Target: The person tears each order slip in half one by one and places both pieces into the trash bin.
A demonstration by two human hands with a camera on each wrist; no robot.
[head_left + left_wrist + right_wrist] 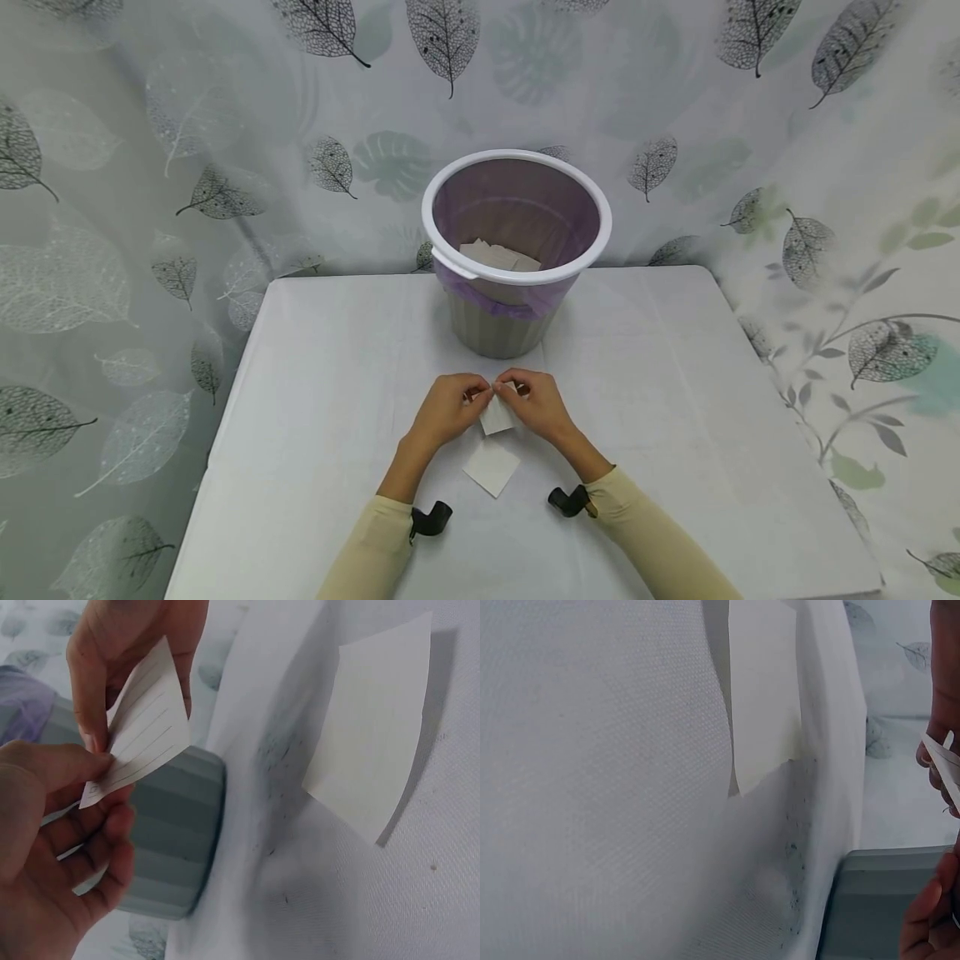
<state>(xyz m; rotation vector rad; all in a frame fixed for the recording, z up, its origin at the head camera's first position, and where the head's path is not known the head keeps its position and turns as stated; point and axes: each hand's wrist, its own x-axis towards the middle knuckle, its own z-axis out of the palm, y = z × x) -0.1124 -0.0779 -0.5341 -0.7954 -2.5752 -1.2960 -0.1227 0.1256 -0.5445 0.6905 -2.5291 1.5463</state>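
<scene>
In the head view my left hand [448, 407] and right hand [538, 405] meet over the table's middle. Both pinch the top of a small white paper slip [497, 418] between thumb and fingers. The left wrist view shows printed lines on this slip [146, 727], which stands tilted. There, the left hand [56, 832] grips its lower corner and the right hand [139, 649] its far side. A second, blank piece of paper [492, 467] lies on the table below the hands, slightly curved in the left wrist view.
Just beyond the hands stands a grey bin [498, 329] with a white rim [517, 275] and purple liner [525, 304]. Pale paper pieces [498, 255] lie inside it. A white cloth covers the table [345, 375]; leaf-patterned curtains [247, 108] hang behind and beside it.
</scene>
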